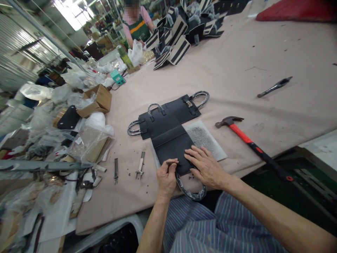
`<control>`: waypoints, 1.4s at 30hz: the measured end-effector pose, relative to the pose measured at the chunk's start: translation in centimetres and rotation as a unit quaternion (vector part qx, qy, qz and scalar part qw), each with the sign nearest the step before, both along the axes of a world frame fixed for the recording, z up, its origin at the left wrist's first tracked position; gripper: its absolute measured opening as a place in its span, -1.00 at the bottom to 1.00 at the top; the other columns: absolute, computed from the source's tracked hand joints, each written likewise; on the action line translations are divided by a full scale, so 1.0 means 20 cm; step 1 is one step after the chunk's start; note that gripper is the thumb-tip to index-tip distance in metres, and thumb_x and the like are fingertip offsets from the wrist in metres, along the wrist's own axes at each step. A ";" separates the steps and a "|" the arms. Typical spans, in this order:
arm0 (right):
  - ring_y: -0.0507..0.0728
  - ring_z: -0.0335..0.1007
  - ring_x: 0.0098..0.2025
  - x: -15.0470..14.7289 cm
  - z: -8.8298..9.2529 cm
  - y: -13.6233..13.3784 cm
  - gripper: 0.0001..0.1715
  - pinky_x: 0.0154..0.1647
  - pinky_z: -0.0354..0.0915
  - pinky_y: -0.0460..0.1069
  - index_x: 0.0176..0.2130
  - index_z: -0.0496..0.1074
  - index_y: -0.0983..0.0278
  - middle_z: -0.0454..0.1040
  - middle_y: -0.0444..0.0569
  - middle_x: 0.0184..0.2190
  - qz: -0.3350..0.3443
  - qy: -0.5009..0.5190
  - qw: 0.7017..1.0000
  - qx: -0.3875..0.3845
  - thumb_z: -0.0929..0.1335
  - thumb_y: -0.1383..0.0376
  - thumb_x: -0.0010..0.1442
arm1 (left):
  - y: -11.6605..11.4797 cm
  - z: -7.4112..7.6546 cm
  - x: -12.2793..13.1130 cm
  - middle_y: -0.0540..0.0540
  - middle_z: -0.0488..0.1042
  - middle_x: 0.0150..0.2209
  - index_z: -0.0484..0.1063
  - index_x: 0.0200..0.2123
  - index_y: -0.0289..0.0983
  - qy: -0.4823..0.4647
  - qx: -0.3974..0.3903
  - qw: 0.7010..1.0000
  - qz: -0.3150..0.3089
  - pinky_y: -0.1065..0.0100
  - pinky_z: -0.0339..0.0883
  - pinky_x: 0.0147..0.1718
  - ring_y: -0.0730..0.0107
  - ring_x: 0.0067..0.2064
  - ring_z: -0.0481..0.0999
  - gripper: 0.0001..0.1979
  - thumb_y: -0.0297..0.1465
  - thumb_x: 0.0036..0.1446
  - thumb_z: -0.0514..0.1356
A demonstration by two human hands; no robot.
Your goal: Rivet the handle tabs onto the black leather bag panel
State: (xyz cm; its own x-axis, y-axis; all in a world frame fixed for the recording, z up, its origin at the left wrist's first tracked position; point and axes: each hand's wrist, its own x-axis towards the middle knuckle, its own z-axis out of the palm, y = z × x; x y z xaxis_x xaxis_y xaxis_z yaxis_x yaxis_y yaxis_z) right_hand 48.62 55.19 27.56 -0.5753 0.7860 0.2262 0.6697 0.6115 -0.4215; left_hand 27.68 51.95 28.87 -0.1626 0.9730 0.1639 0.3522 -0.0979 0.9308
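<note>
A flat black leather bag piece (168,130) with plastic-wrapped handles lies spread on the pink table cover, partly over a grey-white pad (207,138). My left hand (166,179) pinches a small thin metal tool (172,162) against the near edge of the black piece. My right hand (206,165) lies flat on the same edge, fingers spread, pressing it down. One wrapped handle (192,193) hangs off the table edge between my hands.
A red-handled hammer (247,138) lies right of the pad, a dark tool (275,86) farther right. Two small metal tools (116,170) (140,164) lie left of my hands. Boxes, plastic bags and clutter (65,123) crowd the left. A person (137,26) works at the far end beside striped bags (176,38).
</note>
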 end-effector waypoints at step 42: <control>0.35 0.43 -0.32 0.85 -0.02 0.22 -0.70 -0.35 0.26 0.18 -0.22 0.47 0.33 0.46 0.26 -0.35 -0.345 -0.065 0.936 -0.039 0.35 0.12 0.24 | 0.02 -0.09 0.11 -0.12 0.69 -0.28 0.52 -0.22 -0.23 0.123 0.083 0.988 0.034 0.32 0.59 -0.18 0.29 -0.23 0.71 -0.88 -0.41 0.33 0.16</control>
